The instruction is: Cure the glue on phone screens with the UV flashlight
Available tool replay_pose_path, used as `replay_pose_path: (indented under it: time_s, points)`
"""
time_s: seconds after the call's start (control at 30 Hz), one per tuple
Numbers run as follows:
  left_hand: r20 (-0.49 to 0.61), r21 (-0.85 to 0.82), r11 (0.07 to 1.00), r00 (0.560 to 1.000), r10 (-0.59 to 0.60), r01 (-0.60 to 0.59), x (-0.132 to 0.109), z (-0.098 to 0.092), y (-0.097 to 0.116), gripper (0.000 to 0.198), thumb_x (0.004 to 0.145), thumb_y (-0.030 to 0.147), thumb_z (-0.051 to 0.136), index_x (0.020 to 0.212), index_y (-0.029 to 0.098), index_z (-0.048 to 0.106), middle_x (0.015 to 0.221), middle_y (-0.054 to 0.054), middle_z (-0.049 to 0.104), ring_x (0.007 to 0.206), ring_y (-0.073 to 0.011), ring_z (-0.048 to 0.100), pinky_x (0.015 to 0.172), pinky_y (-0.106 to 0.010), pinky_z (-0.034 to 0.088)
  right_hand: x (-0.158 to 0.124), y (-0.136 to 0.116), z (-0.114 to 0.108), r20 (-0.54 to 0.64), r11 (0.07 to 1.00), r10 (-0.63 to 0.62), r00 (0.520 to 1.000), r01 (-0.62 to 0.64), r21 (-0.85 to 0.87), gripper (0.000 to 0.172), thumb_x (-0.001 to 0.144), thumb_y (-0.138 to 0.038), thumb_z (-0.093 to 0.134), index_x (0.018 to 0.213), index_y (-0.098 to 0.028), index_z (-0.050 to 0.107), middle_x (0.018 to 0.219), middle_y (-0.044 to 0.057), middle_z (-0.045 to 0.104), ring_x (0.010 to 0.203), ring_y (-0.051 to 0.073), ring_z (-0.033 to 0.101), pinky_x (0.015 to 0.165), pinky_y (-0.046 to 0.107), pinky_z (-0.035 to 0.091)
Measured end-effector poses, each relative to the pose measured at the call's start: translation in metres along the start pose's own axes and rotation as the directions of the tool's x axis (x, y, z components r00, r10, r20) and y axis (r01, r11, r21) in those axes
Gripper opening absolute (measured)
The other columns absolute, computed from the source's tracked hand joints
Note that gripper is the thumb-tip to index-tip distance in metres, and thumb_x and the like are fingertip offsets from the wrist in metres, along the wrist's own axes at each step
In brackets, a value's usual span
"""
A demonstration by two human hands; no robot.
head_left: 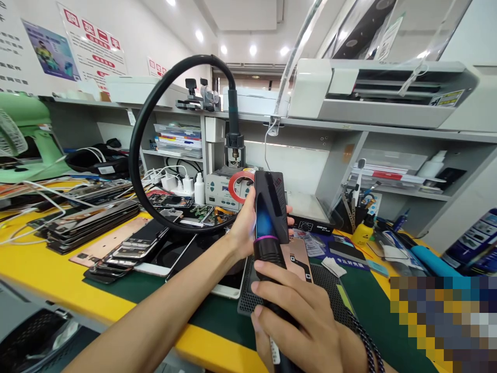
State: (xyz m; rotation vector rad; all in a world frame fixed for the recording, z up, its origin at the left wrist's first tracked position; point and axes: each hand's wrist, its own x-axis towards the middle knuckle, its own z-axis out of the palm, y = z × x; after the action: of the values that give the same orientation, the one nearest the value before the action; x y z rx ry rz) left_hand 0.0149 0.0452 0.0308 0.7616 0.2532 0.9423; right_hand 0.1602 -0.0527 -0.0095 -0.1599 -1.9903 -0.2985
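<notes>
Gripping left hand (243,223): clasped on dark smartphone (269,207), raised above green mat (373,295).
Right hand (298,305): wrapped around black flashlight (268,252), its purple-ringed head at the smartphone's lower end.
Smartphone face: blue glow.
Behind: red tape roll (232,191).

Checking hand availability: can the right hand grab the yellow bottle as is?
Probably not: the right hand is wrapped around the black flashlight, though the way to the yellow bottle looks fairly free.
</notes>
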Motion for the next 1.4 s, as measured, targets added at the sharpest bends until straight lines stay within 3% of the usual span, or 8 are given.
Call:
replay_pose_path:
  time_s: [0.13,0.3,0.47,0.53,0.77,0.97,1.4]
  points:
    - [-0.018,0.028,1.000,1.000,0.000,0.000,-0.004,0.008,0.004,0.090,0.091,0.081,0.025,0.112,0.006,0.069,0.094,-0.018,0.072,0.080,-0.0252,0.069,0.082,-0.039,0.056,0.001,0.007,0.001,0.004,0.991,-0.134,0.991,0.134,-0.013,0.009,0.079,-0.002,0.066,0.083,-0.010,0.066,0.099,0.010,0.070,0.118,0.026,0.065,0.098,0.032,0.060]
    - [-0.143,0.066,0.996,0.987,0.074,-0.065,-0.008,0.020,0.010,0.087,0.095,0.076,0.021,0.107,0.006,0.070,0.091,-0.018,0.071,0.077,-0.0250,0.070,0.074,-0.038,0.058,0.002,0.008,-0.001,0.015,0.987,-0.162,0.987,0.162,-0.012,0.008,0.079,-0.002,0.065,0.083,-0.009,0.066,0.099,0.010,0.069,0.115,0.026,0.067,0.099,0.035,0.061]
    - [-0.094,0.025,0.977,0.973,0.211,-0.210,-0.007,0.017,0.018,0.075,0.098,0.069,0.027,0.108,0.009,0.070,0.102,-0.016,0.072,0.080,-0.0246,0.069,0.077,-0.042,0.059,0.001,-0.004,0.001,-0.025,0.999,-0.040,0.999,0.040,-0.024,0.012,0.077,0.001,0.064,0.082,-0.010,0.066,0.097,0.009,0.069,0.116,0.025,0.066,0.096,0.031,0.061]
    - [-0.102,0.034,0.977,0.972,0.211,-0.209,-0.008,0.014,0.021,0.076,0.098,0.071,0.027,0.110,0.009,0.070,0.103,-0.017,0.072,0.082,-0.0257,0.070,0.078,-0.043,0.060,0.000,-0.005,0.002,-0.026,1.000,-0.014,1.000,0.013,-0.017,0.013,0.075,0.003,0.065,0.081,-0.009,0.066,0.098,0.009,0.069,0.116,0.026,0.066,0.096,0.032,0.060]
    - [-0.041,0.030,0.976,0.976,0.215,-0.214,-0.010,0.012,0.022,0.076,0.098,0.071,0.027,0.114,0.010,0.069,0.107,-0.017,0.073,0.081,-0.0256,0.070,0.080,-0.043,0.058,0.002,0.005,-0.002,-0.019,0.991,-0.117,0.993,0.115,-0.069,0.009,0.080,-0.003,0.066,0.082,-0.012,0.066,0.097,0.007,0.070,0.118,0.024,0.066,0.091,0.029,0.062]
    - [-0.035,0.077,0.975,0.977,0.211,-0.208,-0.011,0.014,0.023,0.077,0.098,0.071,0.025,0.111,0.009,0.069,0.104,-0.017,0.072,0.081,-0.0260,0.071,0.078,-0.041,0.058,0.004,-0.004,-0.005,0.029,0.997,-0.008,1.000,0.010,-0.077,0.011,0.081,-0.001,0.065,0.084,-0.012,0.066,0.097,0.009,0.071,0.119,0.025,0.065,0.093,0.032,0.062]
    - [0.024,0.072,0.976,0.979,0.202,-0.203,-0.012,0.016,0.023,0.079,0.099,0.070,0.022,0.102,0.009,0.071,0.097,-0.015,0.071,0.076,-0.0226,0.067,0.074,-0.039,0.057,0.010,-0.005,-0.010,0.022,0.994,0.007,1.000,-0.005,-0.111,0.009,0.083,-0.003,0.066,0.082,-0.012,0.066,0.095,0.007,0.072,0.112,0.023,0.068,0.093,0.030,0.062]
